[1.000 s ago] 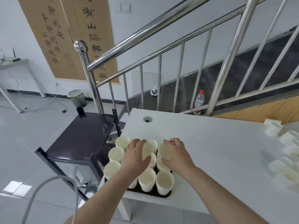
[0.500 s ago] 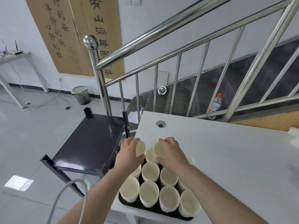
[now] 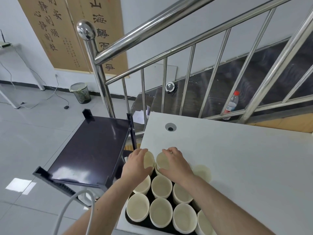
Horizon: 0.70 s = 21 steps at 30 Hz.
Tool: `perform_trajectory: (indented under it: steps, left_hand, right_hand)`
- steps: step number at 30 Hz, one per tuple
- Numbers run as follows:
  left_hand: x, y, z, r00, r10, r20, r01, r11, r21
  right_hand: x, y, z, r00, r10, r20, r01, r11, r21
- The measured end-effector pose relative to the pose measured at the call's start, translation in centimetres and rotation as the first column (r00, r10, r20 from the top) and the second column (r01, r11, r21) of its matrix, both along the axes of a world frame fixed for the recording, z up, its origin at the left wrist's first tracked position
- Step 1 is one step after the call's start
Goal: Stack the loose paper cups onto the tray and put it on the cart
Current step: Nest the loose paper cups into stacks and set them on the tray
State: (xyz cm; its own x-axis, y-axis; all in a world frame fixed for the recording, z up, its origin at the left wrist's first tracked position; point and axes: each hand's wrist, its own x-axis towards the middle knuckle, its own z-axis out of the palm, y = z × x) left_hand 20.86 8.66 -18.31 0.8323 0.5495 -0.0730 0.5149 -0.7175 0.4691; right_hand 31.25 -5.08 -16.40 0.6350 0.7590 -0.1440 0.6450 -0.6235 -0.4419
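Note:
A black tray (image 3: 130,222) sits at the near left corner of the white table (image 3: 237,158), filled with several upright white paper cups (image 3: 161,186). My left hand (image 3: 137,164) grips a cup (image 3: 148,160) at the tray's far left. My right hand (image 3: 176,163) grips the neighbouring cup (image 3: 161,161) beside it. Both cups are tilted toward me, mouths showing. The dark cart (image 3: 91,150) stands just left of the table, its top shelf bare.
A steel stair railing (image 3: 152,68) rises behind the table and cart. A waste bin (image 3: 80,93) stands on the tiled floor at the left. A water bottle (image 3: 231,103) rests on the stairs. A white cable (image 3: 67,214) hangs near my left arm.
The view has shifted closer and leftward, so the loose cups at the table's right are out of sight. Both hands stay on the two far cups of the tray.

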Motion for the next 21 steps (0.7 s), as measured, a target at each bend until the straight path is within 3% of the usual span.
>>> perform_trajectory:
  steps: [10,21]
  left_hand:
    - [0.8,0.8,-2.1,0.998,-0.034,-0.059,0.032,0.999,-0.03]
    - [0.9,0.7,-2.1,0.998,-0.029,-0.061,0.027,0.999,-0.034]
  right_hand:
    - [0.7,0.9,-2.1,0.999,0.011,0.037,-0.006,0.992,-0.123]
    - [0.9,1.1,-2.7,0.998,-0.013,0.056,0.019,0.993,-0.117]
